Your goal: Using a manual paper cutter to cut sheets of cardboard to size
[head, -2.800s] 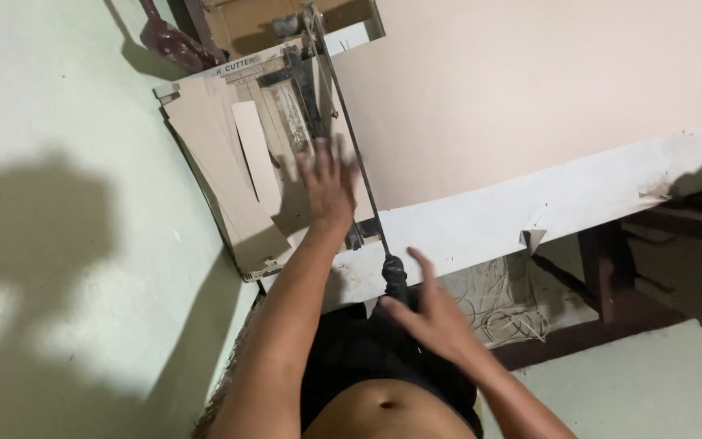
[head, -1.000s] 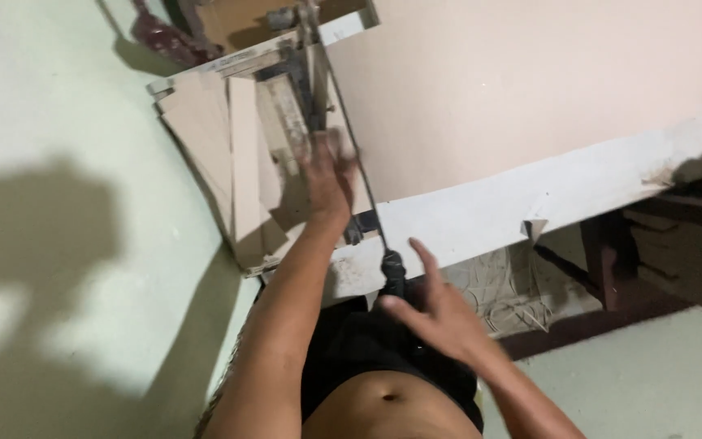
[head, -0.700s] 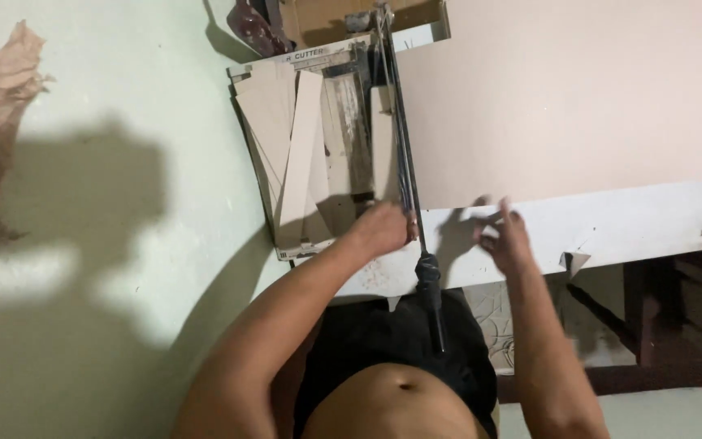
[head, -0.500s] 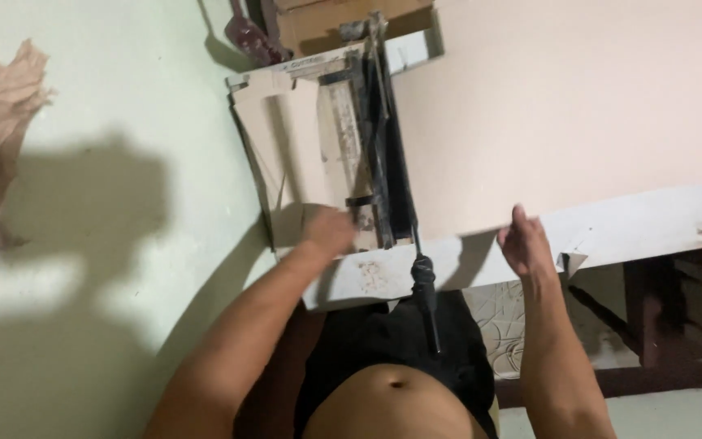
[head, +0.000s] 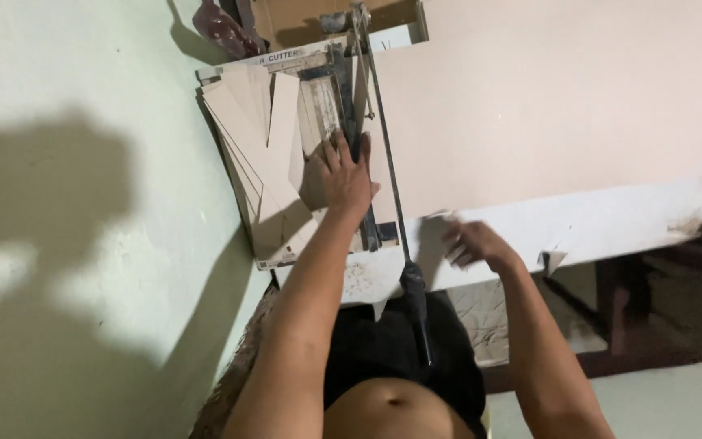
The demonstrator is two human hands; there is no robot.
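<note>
A paper cutter (head: 343,89) sits on a white table (head: 611,223) with its long blade arm (head: 383,154) down and a black handle (head: 416,313) hanging over the near edge. My left hand (head: 347,175) lies flat on the cutter bed beside the blade, fingers spread. My right hand (head: 473,242) rests on the near edge of a large beige cardboard sheet (head: 546,106), which lies to the right of the blade. Cut beige strips (head: 266,154) are fanned out on the cutter's left side.
A pale green wall (head: 83,244) stands to the left, with shadows on it. A dark red object (head: 221,28) and a brown box (head: 302,16) sit behind the cutter. A dark wooden frame (head: 627,325) shows under the table at right.
My left hand moved forward up the cutter bed next to the blade. My right hand slid left along the sheet's near edge. The cut strips are more spread out.
</note>
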